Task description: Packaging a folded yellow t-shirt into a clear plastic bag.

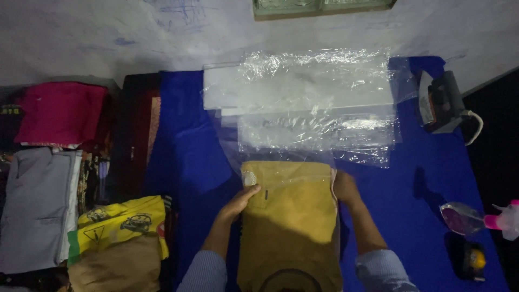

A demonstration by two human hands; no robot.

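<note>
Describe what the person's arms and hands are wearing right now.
Both hands, the left hand and the right hand, are bare: no gloves, rings or watch visible. Light blue long sleeves are pushed up, leaving the forearms uncovered.

To your far right an iron [440, 103] stands on end near the back of the blue tabletop [184, 146], w/ a clear spray bottle w/ pink trigger [478, 219] lying nearer you. To your left: a folded pink cloth [60, 112], grey folded garments [35, 208] below it, & a yellow printed bag [121, 221] nearest you. Pale wall [81, 38] behind.
</note>
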